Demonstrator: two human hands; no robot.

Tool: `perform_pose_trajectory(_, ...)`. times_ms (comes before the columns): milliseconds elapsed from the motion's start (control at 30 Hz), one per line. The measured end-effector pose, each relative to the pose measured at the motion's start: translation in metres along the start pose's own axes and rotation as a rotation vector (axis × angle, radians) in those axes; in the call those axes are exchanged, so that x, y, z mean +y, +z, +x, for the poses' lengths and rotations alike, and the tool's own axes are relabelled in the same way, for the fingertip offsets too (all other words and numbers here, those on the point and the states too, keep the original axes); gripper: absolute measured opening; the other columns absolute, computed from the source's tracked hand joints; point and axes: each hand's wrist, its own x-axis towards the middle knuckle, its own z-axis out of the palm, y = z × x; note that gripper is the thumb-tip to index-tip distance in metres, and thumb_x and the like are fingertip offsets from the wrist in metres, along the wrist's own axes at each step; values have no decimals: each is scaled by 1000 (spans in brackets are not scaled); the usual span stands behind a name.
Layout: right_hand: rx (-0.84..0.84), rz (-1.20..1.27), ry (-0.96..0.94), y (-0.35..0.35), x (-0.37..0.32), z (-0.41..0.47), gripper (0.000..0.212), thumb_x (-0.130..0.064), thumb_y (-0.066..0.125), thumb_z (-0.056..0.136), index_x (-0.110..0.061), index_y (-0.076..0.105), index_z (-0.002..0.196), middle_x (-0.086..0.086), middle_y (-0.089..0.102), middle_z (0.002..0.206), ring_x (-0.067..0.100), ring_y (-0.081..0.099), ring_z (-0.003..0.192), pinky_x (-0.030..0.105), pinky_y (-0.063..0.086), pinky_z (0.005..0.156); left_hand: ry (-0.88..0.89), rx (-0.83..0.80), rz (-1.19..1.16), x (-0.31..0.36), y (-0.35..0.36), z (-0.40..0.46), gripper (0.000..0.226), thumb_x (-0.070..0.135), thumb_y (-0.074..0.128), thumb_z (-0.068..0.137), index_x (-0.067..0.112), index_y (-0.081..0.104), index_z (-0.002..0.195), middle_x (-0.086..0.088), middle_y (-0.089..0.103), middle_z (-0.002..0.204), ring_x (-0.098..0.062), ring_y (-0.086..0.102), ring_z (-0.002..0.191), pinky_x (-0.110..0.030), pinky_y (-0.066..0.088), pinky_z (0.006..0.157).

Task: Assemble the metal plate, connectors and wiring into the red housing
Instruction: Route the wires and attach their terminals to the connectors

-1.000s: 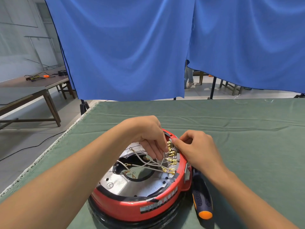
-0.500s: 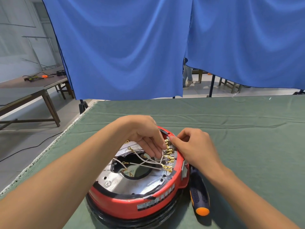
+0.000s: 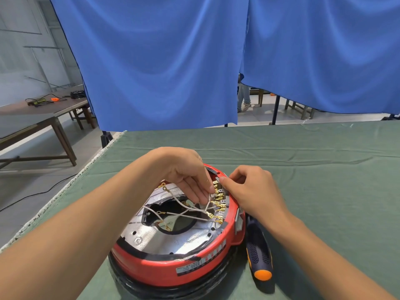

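The round red housing sits on a green cloth in front of me, open side up. A shiny metal plate with a central hole lies inside it. White wires cross the hole and end in a row of gold connectors along the housing's right inner rim. My left hand reaches in from the left and pinches a connector near the top of the row. My right hand comes from the right, its fingertips pinching at the top connector beside the left hand's fingers.
A screwdriver with a dark handle and orange end lies on the green cloth just right of the housing. Blue curtains hang behind the table. A wooden bench stands on the floor at left, past the table's left edge.
Both hands stay at the connector row, with small finger shifts toward its top end. The view has dipped slightly, so the housing sits a little higher in frame.
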Motion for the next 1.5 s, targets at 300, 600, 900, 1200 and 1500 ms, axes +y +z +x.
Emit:
perform_pose_trajectory(300,4,5,0,0,0,0,31,-47,68,77,-19,65,66,-7,66,62,14,63,65,34,53,64,3,14,3,2,2,-2,8,-5,61,85,-2,66,79,-15,70,63,-20,70,56,-25,57,51)
perform_pose_trajectory(600,8,-13,4,0,-2,-2,30,-48,66,78,-19,65,67,-6,66,63,15,63,67,33,51,62,2,37,-24,1,7,-3,9,-5,59,85,-2,65,79,-15,70,63,-21,70,56,-24,56,50)
perform_pose_trajectory(900,36,-43,-15,1,-3,-5,30,-46,63,80,-18,64,68,-3,66,67,21,62,72,35,49,65,137,132,-63,-6,23,-9,8,-7,61,84,-5,63,77,-15,68,57,-21,68,50,-24,54,46)
perform_pose_trajectory(1200,81,-192,-128,1,-11,-11,37,-45,57,87,-14,73,77,4,70,76,27,62,78,35,46,66,252,267,-78,-14,36,-9,7,-3,66,83,-4,67,76,-13,68,56,-21,68,49,-25,55,46)
perform_pose_trajectory(1500,-108,-580,-106,-18,-18,-6,47,-59,35,91,-21,37,64,4,58,79,32,51,76,33,29,60,315,263,-93,-19,41,-13,9,-2,65,85,-3,67,76,-8,66,51,-18,67,47,-22,53,45)
